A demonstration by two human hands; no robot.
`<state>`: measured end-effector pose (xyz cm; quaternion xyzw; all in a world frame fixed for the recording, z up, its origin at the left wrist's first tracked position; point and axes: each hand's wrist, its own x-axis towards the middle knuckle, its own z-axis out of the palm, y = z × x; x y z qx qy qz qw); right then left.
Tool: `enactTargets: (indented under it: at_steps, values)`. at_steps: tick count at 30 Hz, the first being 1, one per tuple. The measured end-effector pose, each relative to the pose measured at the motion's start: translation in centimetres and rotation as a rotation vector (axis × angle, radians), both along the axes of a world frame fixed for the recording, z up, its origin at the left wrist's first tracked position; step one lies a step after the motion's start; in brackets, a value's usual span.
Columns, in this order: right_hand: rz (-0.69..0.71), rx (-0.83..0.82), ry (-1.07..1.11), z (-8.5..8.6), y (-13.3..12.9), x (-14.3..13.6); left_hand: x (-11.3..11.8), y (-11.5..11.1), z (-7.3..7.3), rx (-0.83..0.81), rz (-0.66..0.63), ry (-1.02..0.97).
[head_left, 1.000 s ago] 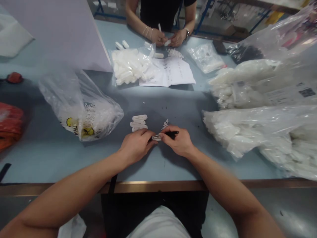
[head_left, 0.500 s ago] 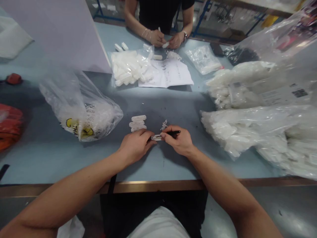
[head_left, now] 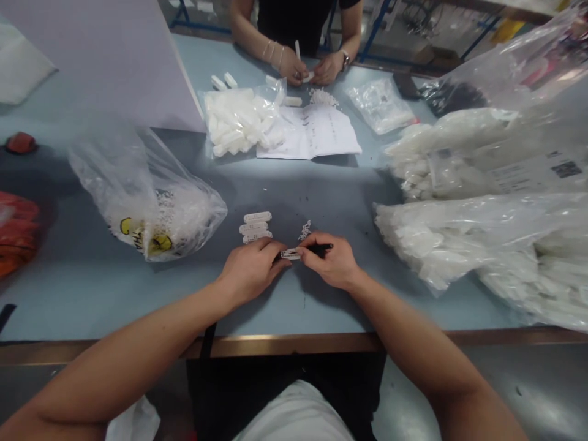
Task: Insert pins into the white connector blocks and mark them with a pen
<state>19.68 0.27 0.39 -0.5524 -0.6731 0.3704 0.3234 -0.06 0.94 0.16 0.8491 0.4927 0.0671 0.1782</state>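
A person's left hand (head_left: 252, 271) pinched one end of a small white strip (head_left: 290, 253) at a blue table (head_left: 340, 190), thumb and fingers closed on it, while the right hand (head_left: 333, 263) gripped a slim black tool (head_left: 325, 247) in bent, closed fingers at the strip's other end; whether those fingertips also held a loose bit could not be told. Three similar strips (head_left: 256, 228) lay in a row just beyond the left hand, and a small pile of white bits (head_left: 305, 230) sat just beyond the right. A clear bag (head_left: 193, 205) lay farther left, and bulging plastic bags (head_left: 441, 236) lined the right. Across the table, a co-worker (head_left: 294, 24) in black sat near a sheet of paper (head_left: 333, 138)
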Motion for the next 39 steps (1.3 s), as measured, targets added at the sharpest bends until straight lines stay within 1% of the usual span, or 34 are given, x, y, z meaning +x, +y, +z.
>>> enactTargets:
  at_steps: [5, 7, 13, 20, 28, 36, 39]
  values:
    - [0.061, 0.072, -0.029, -0.06, -0.04, 0.04, 0.05, 0.02, 0.10, -0.006, 0.005, 0.011]
    - [0.070, 0.077, -0.022, -0.13, -0.05, 0.15, 0.08, 0.02, 0.16, -0.001, 0.005, 0.016]
    - [0.003, -0.022, 0.077, -0.23, -0.06, 0.32, 0.10, 0.00, 0.08, 0.000, 0.007, 0.008]
    - [-0.009, -0.047, 0.082, -0.20, -0.08, 0.10, 0.04, -0.02, -0.07, 0.017, 0.008, 0.009]
    - [-0.017, -0.040, 0.042, -0.08, -0.07, -0.17, -0.02, -0.01, -0.07, 0.023, -0.007, 0.012]
    - [-0.035, 0.068, -0.014, -0.29, -0.17, -0.63, -0.05, 0.00, -0.12, 0.012, 0.002, 0.015]
    - [-0.027, 0.058, -0.015, -0.21, -0.20, -0.47, -0.01, -0.01, -0.09, 0.009, 0.003, 0.010]
